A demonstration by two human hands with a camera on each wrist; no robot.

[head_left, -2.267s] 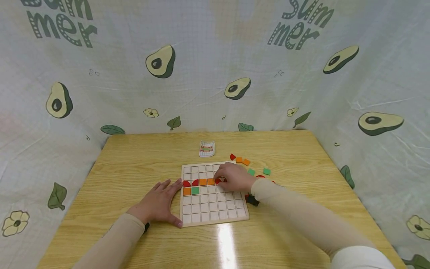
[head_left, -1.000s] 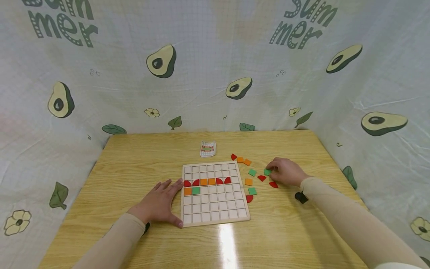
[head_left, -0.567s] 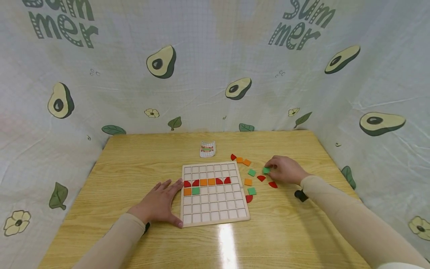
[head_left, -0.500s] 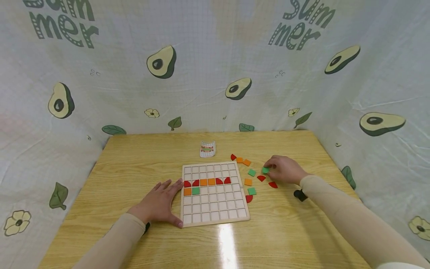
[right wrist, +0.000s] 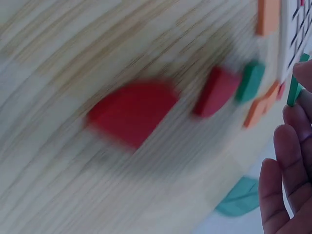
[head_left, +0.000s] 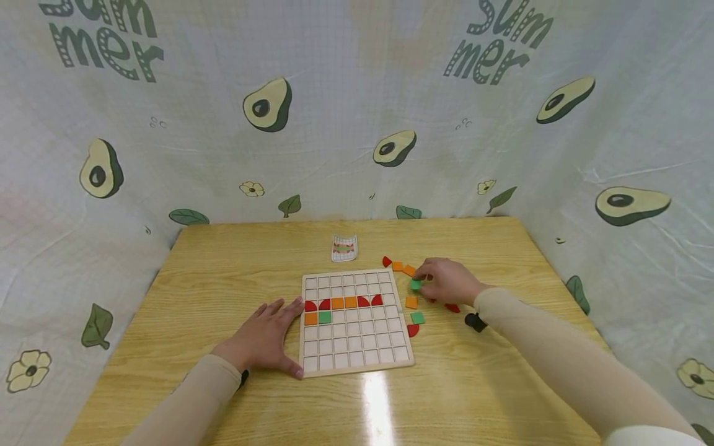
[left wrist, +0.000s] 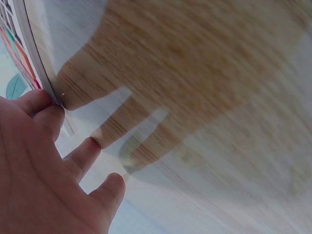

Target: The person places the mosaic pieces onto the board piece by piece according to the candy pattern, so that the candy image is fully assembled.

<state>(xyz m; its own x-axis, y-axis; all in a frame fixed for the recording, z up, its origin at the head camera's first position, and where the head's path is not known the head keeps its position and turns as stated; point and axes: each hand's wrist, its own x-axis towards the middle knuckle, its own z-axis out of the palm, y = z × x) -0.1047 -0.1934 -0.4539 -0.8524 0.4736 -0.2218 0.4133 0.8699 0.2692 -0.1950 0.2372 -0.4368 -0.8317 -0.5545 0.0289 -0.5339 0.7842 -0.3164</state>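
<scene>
A wooden grid board (head_left: 357, 344) lies on the table. Its third row holds red quarter-circle tiles and two orange squares; below them sit an orange square (head_left: 310, 318) and a green square (head_left: 325, 317). My left hand (head_left: 264, 337) rests at the board's left edge, fingers spread, thumb near the lower corner. To the right of the board, my right hand (head_left: 449, 282) pinches a green square tile (right wrist: 294, 90) between thumb and finger, above the loose pieces. In the right wrist view, another green tile (right wrist: 251, 82) and red tiles (right wrist: 134, 112) lie on the table.
A small pattern card (head_left: 344, 248) lies beyond the board. Loose tiles beside the board include an orange square (head_left: 411, 302), a green square (head_left: 417, 318) and a red quarter-circle (head_left: 413, 331). A patterned cloth (head_left: 334, 186) hangs behind the table.
My right hand left the board's red tiles, reached to the far-right green tile, took hold of it and moved left with it. My left hand stays at the board's edge.
</scene>
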